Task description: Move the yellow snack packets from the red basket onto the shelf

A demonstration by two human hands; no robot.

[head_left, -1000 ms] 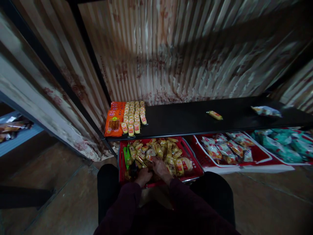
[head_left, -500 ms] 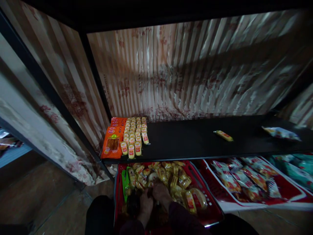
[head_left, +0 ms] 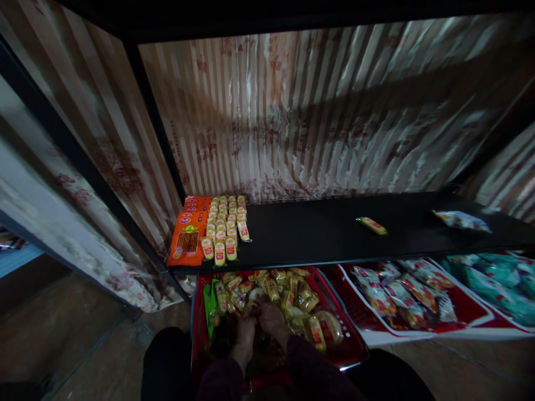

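Note:
Both of my hands are down in a red basket [head_left: 353, 334] full of small yellow wrapped snack cakes [head_left: 288, 301]. My left hand [head_left: 246, 329] has its fingers curled inward, close against my right hand [head_left: 271, 318]. The right one is also closed, at the middle of the pile. Shadow hides what the fingers hold. Just beyond them lies a pale round package [head_left: 254, 298]. Green packets [head_left: 209, 303] stand along the basket's left wall, and a clear round pack [head_left: 329, 327] lies at its right.
Above the basket runs a black shelf [head_left: 301, 231]. On its left are orange bags [head_left: 188, 239] and rows of wrapped cakes [head_left: 225, 223]. A single wrapped cake [head_left: 373, 225] and a white-blue bag [head_left: 462, 220] lie farther right. Another red basket [head_left: 472, 312] holds snack bags.
The view has shifted slightly, so the shelf and baskets sit a little higher and farther left. My hands stay together in the basket, having moved slightly over the pile.

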